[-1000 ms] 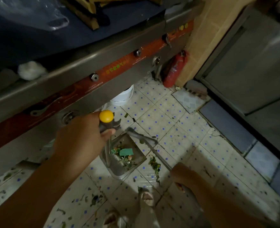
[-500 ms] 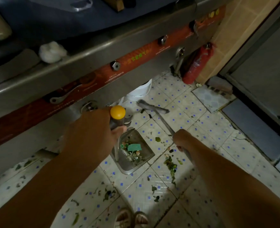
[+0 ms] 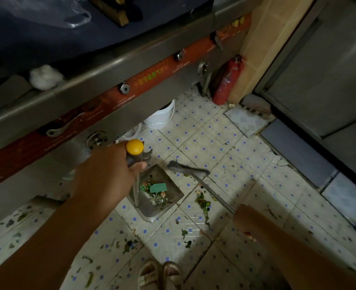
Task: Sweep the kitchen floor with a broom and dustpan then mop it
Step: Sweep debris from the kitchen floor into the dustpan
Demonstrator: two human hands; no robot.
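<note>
Sweeping abt halfway, I'd judge; mop not seen yet. Green scraps litter the floor (image 3: 225, 147) toward its near-left edge. Left hand (image 3: 108, 174) grips upright dustpan handle (image 3: 135, 147); dustpan (image 3: 172, 197) sits by stove front (image 3: 101, 105), some debris inside. Small pile (image 3: 203, 203) lies just right of it, broom head (image 3: 188, 169) beyond. Right hand (image 3: 244, 218) blurred, wrapped round the stick. Open room only rightward, to cabinet (image 3: 319, 80).

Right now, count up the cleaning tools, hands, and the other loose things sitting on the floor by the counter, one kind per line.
Long-handled metal dustpan: 1
Dark-bristled broom: 1
Hands, left hand and right hand: 2
Red fire extinguisher: 1
White plastic bucket: 1
Total: 6
</note>
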